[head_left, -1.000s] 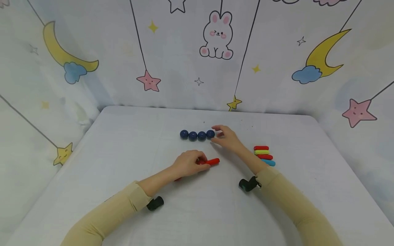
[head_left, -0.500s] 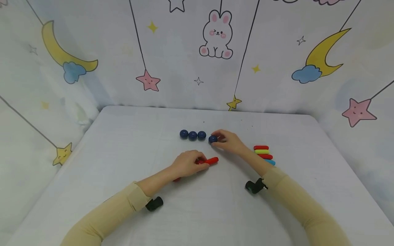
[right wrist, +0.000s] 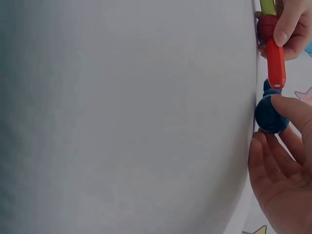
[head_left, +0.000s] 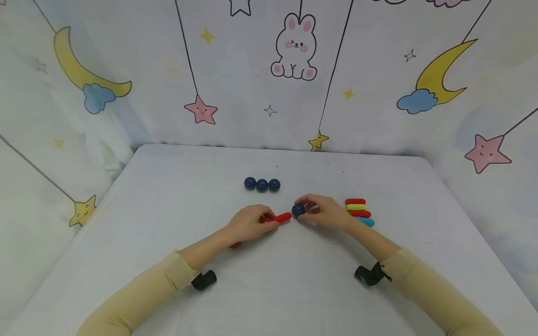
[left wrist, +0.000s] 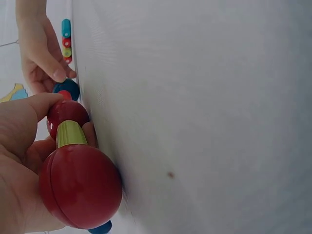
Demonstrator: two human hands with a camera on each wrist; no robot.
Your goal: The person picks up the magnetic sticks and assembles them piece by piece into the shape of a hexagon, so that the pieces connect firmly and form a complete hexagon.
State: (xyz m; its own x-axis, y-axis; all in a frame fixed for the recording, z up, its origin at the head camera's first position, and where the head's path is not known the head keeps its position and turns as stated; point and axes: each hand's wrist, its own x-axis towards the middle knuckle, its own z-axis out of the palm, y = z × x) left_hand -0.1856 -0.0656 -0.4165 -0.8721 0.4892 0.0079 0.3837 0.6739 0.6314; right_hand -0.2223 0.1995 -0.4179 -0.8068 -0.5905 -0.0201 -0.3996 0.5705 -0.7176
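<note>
My left hand (head_left: pixel 251 223) grips a red ball (left wrist: pixel 68 114) in a joined toy of balls and rods. From that ball a red rod (head_left: pixel 282 218) points right, and a yellow-green rod (left wrist: pixel 71 133) links it to a larger-looking, nearer red ball (left wrist: pixel 80 186). A bit of blue rod (left wrist: pixel 101 227) shows beneath the nearer ball. My right hand (head_left: pixel 325 212) pinches a dark blue ball (head_left: pixel 298 210) between thumb and fingers, close by the red rod's free end. A small gap shows there in the head view. My left hand hides much of the toy.
Three dark blue balls (head_left: pixel 262 185) stand in a row farther back on the white table (head_left: pixel 189 186). Right of my right hand lie a red rod (head_left: pixel 355 201), a yellow rod (head_left: pixel 356 207), another red rod (head_left: pixel 360 214) and a blue rod (head_left: pixel 364 221). A printed curtain (head_left: pixel 235 60) hangs behind.
My right hand has taken the rightmost blue ball from the row and brought it nearer, down to the red rod's end. My left hand, with the toy, has shifted slightly left.
</note>
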